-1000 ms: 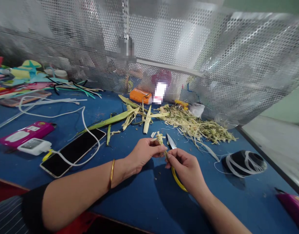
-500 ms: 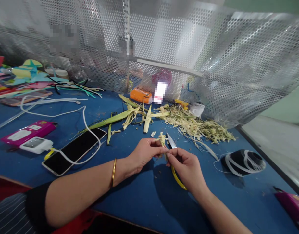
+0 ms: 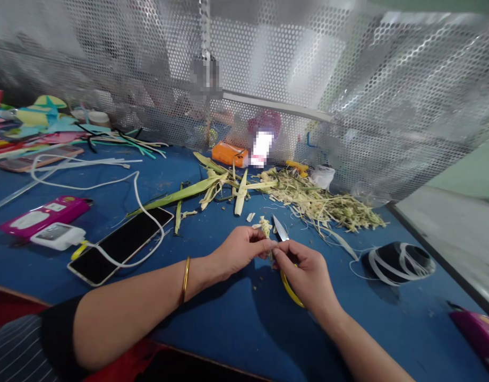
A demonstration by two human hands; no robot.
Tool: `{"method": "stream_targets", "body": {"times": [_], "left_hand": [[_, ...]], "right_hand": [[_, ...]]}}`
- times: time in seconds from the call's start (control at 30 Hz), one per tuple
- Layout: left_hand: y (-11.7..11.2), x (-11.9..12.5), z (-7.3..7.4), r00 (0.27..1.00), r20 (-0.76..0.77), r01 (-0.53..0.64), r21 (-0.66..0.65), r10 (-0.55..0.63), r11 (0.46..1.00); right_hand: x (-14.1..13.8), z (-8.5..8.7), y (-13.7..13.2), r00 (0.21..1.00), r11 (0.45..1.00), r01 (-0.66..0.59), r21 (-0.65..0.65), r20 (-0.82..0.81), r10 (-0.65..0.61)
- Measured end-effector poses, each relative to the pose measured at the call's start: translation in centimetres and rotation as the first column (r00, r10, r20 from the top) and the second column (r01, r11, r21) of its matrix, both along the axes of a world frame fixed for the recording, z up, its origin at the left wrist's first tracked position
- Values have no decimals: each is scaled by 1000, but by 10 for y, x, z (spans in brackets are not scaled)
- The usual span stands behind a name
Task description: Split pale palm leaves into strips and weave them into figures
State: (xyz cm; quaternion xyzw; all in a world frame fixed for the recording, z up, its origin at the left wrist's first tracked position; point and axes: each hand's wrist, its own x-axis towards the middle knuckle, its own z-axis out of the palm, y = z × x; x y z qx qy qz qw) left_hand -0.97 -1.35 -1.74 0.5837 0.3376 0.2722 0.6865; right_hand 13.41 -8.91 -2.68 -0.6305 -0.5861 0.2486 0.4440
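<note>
My left hand [image 3: 238, 252] pinches a small pale woven leaf piece [image 3: 264, 227] just above the blue table [image 3: 236, 323]. My right hand [image 3: 306, 276] meets it fingertip to fingertip and is closed on yellow-handled scissors [image 3: 284, 249], whose short blade points up and away beside the woven piece. A gold bangle sits on my left wrist. Both hands hover near the table's middle, in front of the leaf scraps.
Pale leaf strips [image 3: 212, 188] and a heap of shredded trimmings [image 3: 327, 204] lie behind the hands. A phone [image 3: 122, 244] on a white cable, a pink case [image 3: 43, 215] and a white charger [image 3: 55, 236] lie left. A black spool [image 3: 399, 262] sits right. Perforated metal screen [image 3: 348, 95] walls the back.
The hands have drawn slightly closer together and lower; the woven piece has sunk a little between the fingertips. Otherwise nothing on the table has moved.
</note>
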Motion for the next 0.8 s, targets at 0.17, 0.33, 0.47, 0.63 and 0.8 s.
{"method": "stream_targets", "body": {"times": [0.17,0.33,0.47,0.63,0.8], "left_hand": [[0,1,-2,998,25,61,-5,-61,998],[0,0,-3,987,65,153,-63,-148,986],[1,-2,-3,978,119,186,-120,-172,975],[2,-3,-1,966,176,225,-194,-192,955],[4,-3,-3,969,154,221,-185,-194,958]], "right_hand": [[-2,3,0,1000,1000,3,14,-1,-3],[-4,8,3,958,994,-81,-71,-280,58],[-5,9,4,899,987,-134,-89,-430,83],[-4,6,5,842,985,-135,-112,-537,54],[-3,6,5,825,987,-138,-76,-561,72]]}}
